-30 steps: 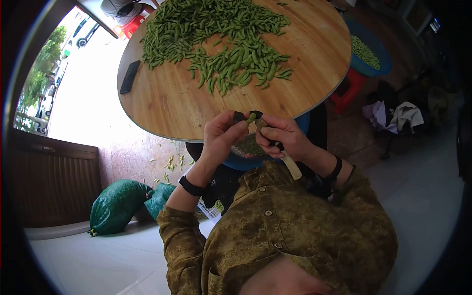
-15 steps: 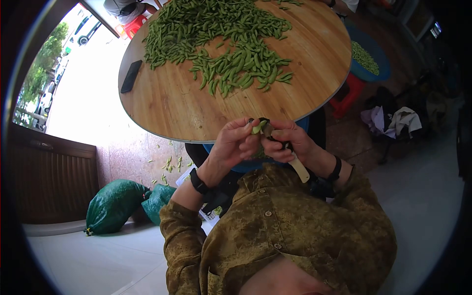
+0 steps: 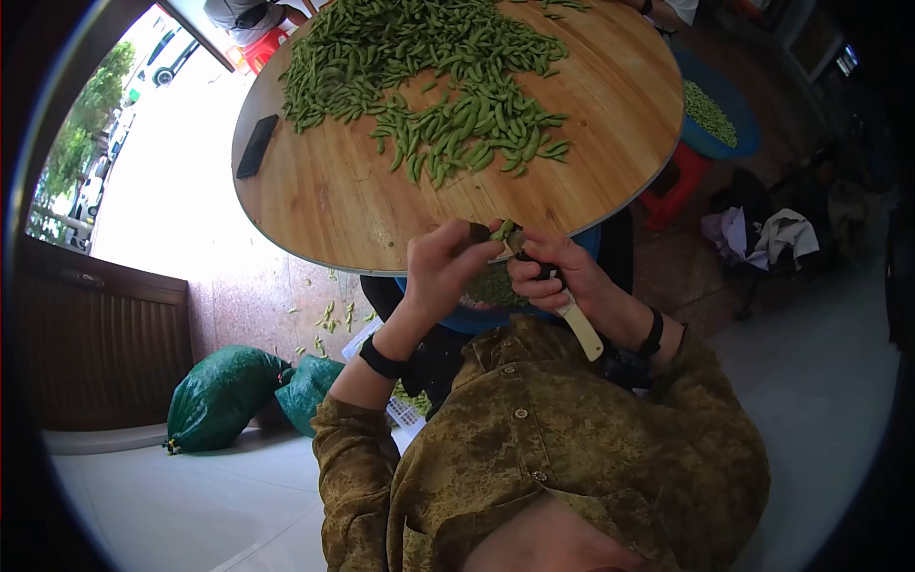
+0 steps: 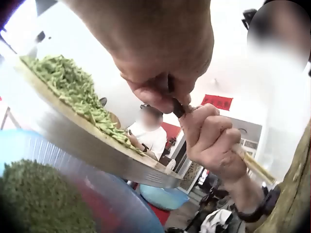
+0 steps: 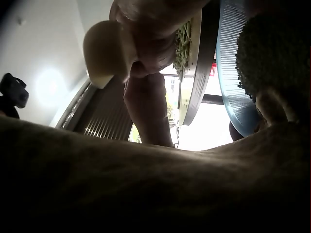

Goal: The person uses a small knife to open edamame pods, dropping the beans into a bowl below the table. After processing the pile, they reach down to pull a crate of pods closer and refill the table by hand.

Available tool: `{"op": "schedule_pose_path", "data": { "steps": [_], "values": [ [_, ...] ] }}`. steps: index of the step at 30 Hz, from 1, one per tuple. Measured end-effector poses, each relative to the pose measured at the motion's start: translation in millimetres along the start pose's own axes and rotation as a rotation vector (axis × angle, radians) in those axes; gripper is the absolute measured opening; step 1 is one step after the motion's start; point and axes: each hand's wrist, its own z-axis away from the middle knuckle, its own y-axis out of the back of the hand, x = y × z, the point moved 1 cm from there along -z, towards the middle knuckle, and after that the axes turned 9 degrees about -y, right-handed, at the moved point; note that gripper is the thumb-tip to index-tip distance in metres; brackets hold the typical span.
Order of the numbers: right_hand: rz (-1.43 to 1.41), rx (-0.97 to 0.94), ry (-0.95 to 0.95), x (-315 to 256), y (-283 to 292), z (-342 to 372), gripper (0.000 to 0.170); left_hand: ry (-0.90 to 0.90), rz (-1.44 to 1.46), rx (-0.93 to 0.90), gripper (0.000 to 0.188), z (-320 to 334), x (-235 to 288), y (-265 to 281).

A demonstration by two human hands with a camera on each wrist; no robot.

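Observation:
Both hands meet over the near edge of a round wooden table (image 3: 324, 214). My left hand (image 3: 446, 267) pinches a green bean pod (image 3: 505, 230) between thumb and fingertips. In my right hand (image 3: 564, 269) is a knife with a cream handle (image 3: 583, 329), which sticks out below the fist; its dark blade end is right at the pod. Dark wrapping covers some fingertips. From the left wrist view, the right hand (image 4: 214, 141) shows its fingers curled round the knife, while the left hand hides the pod. The right wrist view shows the handle's butt (image 5: 104, 53) close up.
A heap of green pods (image 3: 400, 57) covers the table's far part, with a black phone (image 3: 255, 147) at its left. Below the hands stands a blue basin (image 4: 131, 204) of green beans. Green sacks (image 3: 229, 396) lie on the floor. Another person (image 4: 150, 131) sits across the table.
Both hands have shifted slightly right, the knife with them. The pod, whole-looking a second ago, showed a paler side half a second ago. The left hand's grip has turned since then.

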Motion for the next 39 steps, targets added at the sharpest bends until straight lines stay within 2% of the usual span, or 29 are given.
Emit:
{"op": "schedule_pose_path", "data": {
  "steps": [1,2,4,7,8,9,10,12,13,15,21,23,25,28,29,30,31,34,37,39],
  "values": [
    [-0.001,0.001,0.000,0.1,0.3,0.9,0.029,0.350,0.352,0.035,0.013,1.3,-3.4,-2.2],
    [0.031,0.007,0.016,-0.4,0.5,2.1,0.029,0.350,0.353,0.037,0.013,0.4,-2.6,-2.5],
    [0.064,0.010,0.031,-1.7,0.9,3.6,0.029,0.509,0.714,0.067,0.012,-2.3,-1.2,-3.8],
    [0.137,0.084,0.062,-2.3,0.5,5.7,0.025,0.517,0.731,0.035,0.013,-0.7,-7.6,-7.8],
    [0.256,0.167,0.105,-1.2,-1.2,6.6,0.027,0.517,0.731,0.038,0.013,-0.3,-8.6,-9.2],
    [0.373,0.250,0.148,0.5,-2.1,7.3,0.030,0.456,0.639,0.016,0.013,-0.2,-8.6,-10.7],
    [0.371,0.250,0.146,3.2,-2.7,6.7,0.030,0.396,0.546,-0.009,0.015,-0.1,-8.7,-12.7],
    [0.641,0.343,0.255,5.2,-4.5,5.1,0.017,0.411,0.579,0.023,0.014,0.0,-10.6,-17.3],
    [0.641,0.343,0.254,5.4,-4.6,4.8,0.017,0.425,0.611,0.053,0.013,0.1,-12.0,-19.2],
    [0.829,0.392,0.287,6.0,-5.1,4.5,0.022,0.437,0.663,0.073,0.013,0.0,-18.0,-23.1],
    [0.946,0.449,0.272,4.1,-8.7,9.6,0.032,0.536,0.750,0.141,0.009,-1.8,-13.2,-36.8],
    [0.959,0.451,0.272,4.6,-4.7,12.2,0.031,0.565,0.771,0.182,0.008,0.1,-17.2,-40.1],
    [0.975,0.451,0.273,4.4,-4.8,13.5,0.031,0.508,0.721,0.052,0.008,2.4,-27.7,-42.6],
    [0.922,0.447,0.256,3.1,-5.2,14.3,0.028,0.469,0.663,0.003,0.011,3.4,-29.3,-43.8],
    [0.766,0.429,0.252,-0.3,0.0,14.3,0.027,0.470,0.663,0.001,0.011,3.8,-26.5,-44.8],
    [0.609,0.409,0.247,-1.4,4.7,15.1,0.025,0.361,0.559,0.042,0.012,1.3,-14.0,-44.2],
    [0.607,0.409,0.247,-1.1,7.6,16.7,0.025,0.252,0.454,0.083,0.014,0.6,-6.5,-43.5],
    [0.534,0.365,0.196,1.4,11.9,17.5,0.025,0.218,0.348,0.069,0.021,6.1,-9.0,-38.5],
    [0.534,0.310,0.195,2.1,8.7,16.2,0.026,0.238,0.437,0.091,0.023,9.2,-11.2,-37.7],
    [0.624,0.375,0.286,2.3,3.2,16.5,0.039,0.269,0.462,0.086,0.021,12.6,-13.6,-34.7]
  ]
}}
